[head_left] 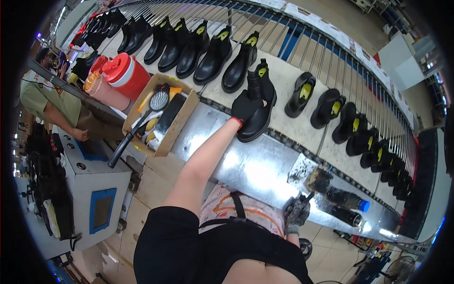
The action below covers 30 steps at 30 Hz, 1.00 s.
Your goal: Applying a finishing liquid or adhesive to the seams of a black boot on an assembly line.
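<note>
My left hand [246, 106], in a black glove with a red band at the wrist, reaches forward and grips a black ankle boot [255, 128] around its instep. The boot stands at the near edge of the pale conveyor belt [283, 78], its toe toward me and a yellow-green lining showing at the top. Low on the right, beside the metal ledge [241, 158], my right hand [297, 211] wears a stained grey glove. Its fingers are closed around a thin dark stick [310, 195], whose kind I cannot make out.
More black boots [210, 59] line the belt on both sides. A cardboard box [182, 125] holds a paddle hairbrush [158, 101] and other items, with a red jug [127, 75] behind. Bottles [347, 199] and a blackened sponge-like block [319, 180] lie right. Another person [56, 102] stands left.
</note>
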Available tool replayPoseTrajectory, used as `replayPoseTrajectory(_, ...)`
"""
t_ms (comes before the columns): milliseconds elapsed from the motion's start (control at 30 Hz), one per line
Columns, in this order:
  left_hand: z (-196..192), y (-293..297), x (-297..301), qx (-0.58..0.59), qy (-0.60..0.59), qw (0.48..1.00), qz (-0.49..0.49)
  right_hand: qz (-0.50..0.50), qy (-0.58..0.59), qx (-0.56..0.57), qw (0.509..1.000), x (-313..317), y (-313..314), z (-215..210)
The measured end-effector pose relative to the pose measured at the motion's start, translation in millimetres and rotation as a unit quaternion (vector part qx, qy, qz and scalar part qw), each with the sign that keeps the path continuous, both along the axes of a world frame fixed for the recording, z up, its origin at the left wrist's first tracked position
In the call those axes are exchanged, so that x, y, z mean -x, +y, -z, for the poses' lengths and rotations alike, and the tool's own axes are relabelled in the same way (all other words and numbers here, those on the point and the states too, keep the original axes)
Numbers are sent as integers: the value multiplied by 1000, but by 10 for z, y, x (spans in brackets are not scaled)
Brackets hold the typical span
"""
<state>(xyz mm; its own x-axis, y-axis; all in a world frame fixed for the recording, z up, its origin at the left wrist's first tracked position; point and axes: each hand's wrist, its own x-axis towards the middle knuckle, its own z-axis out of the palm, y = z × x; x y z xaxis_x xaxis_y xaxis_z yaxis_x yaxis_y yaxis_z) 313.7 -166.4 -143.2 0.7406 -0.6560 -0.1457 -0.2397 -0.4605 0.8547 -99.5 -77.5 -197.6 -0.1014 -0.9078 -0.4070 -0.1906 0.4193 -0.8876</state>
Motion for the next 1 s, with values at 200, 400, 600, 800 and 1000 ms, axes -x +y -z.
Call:
replayPoseTrajectory(200,-203,1101,651,9,-42,997,62,-6,-69,-47,996,9,30,-67)
replayPoseTrajectory(400,-231,1555,1296,-23,-35,999,-4,-59,-101,-72,990,96,20,-75)
replayPoseTrajectory(600,87,1643,971,246,303,918,68,11,-156,15,988,74,156,-148)
replayPoseTrajectory(800,-124,756,499,223,272,931,96,59,-193,-70,977,-199,223,-571)
replayPoseTrajectory(1000,-58,322,398,91,390,880,257,106,-259,-126,952,-84,293,-672)
